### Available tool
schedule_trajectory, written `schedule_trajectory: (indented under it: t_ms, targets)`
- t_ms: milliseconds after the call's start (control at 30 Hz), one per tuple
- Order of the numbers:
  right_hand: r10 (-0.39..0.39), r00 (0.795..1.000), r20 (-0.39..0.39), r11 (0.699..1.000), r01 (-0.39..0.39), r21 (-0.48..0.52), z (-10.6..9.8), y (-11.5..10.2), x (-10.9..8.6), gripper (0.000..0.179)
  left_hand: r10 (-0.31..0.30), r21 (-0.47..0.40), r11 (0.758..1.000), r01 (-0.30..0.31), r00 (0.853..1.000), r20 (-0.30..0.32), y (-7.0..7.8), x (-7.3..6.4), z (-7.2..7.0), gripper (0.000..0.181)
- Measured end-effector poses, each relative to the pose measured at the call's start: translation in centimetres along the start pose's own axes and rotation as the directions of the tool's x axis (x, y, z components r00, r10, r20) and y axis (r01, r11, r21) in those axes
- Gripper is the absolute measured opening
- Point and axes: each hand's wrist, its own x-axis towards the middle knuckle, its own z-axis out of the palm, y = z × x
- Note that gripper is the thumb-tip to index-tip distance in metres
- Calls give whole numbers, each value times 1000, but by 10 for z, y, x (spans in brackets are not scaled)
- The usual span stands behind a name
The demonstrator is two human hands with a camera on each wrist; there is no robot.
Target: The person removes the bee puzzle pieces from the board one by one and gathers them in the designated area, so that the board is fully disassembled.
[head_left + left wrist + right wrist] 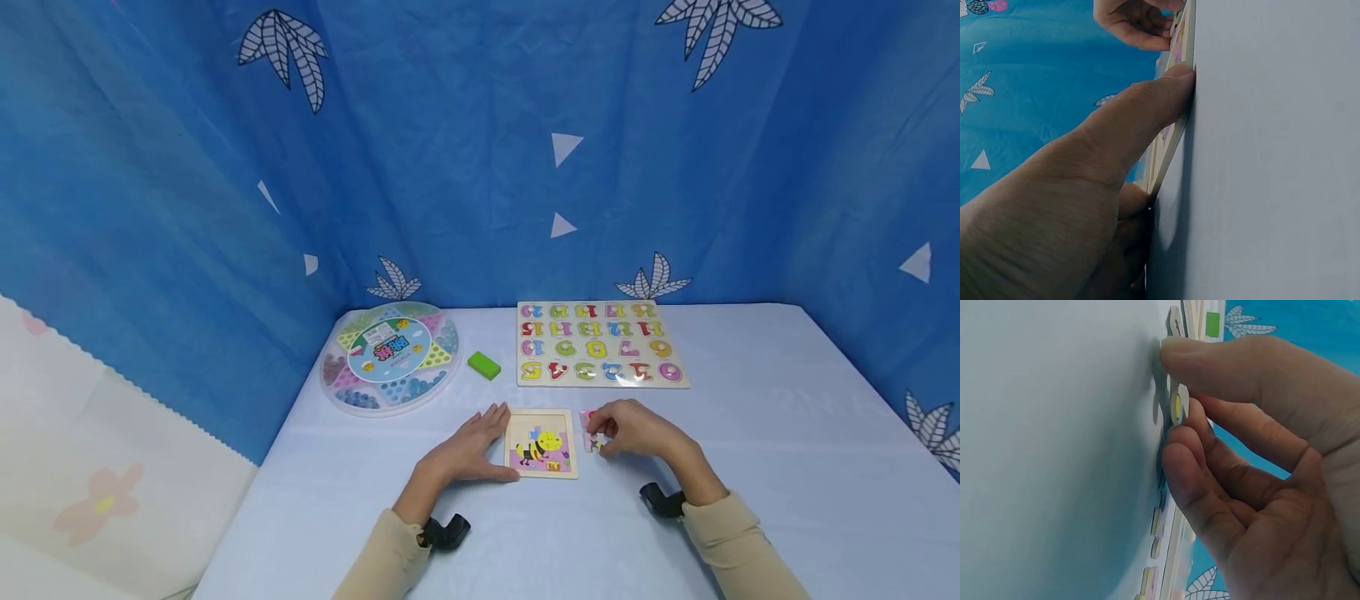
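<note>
A small wooden jigsaw tray (545, 475) with a bee picture (543, 448) lies on the table, partly filled, its upper strip showing bare wood. Along its left side rests my left hand (468, 450), fingers stretched toward the upper corner. The left thumb (1175, 94) presses at the tray's near edge in the left wrist view. To the right of the tray, my right hand (636, 427) pinches a puzzle piece (1177, 407) with a yellow spot between thumb and fingers. Beside those fingertips lies a pink piece (585, 417), partly covered by the hand.
Behind the tray lies a number puzzle board (603, 386). A round marble board game (390, 358) sits at the back left, with a green block (483, 365) between the two. Blue curtains (480, 150) stand close behind the table (750, 400).
</note>
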Motion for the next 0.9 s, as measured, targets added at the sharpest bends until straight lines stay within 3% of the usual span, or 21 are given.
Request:
schedule_trajectory:
  t_ms: [233,900]
  targets:
    - [29,1000,13,1000,-29,-2,2,-3,-1,28,-7,-3,1000,7,1000,9,0,0,1,105]
    - [10,1000,-6,998,-10,-66,3,-4,-1,25,-13,-1,1000,13,1000,6,0,1,0,105]
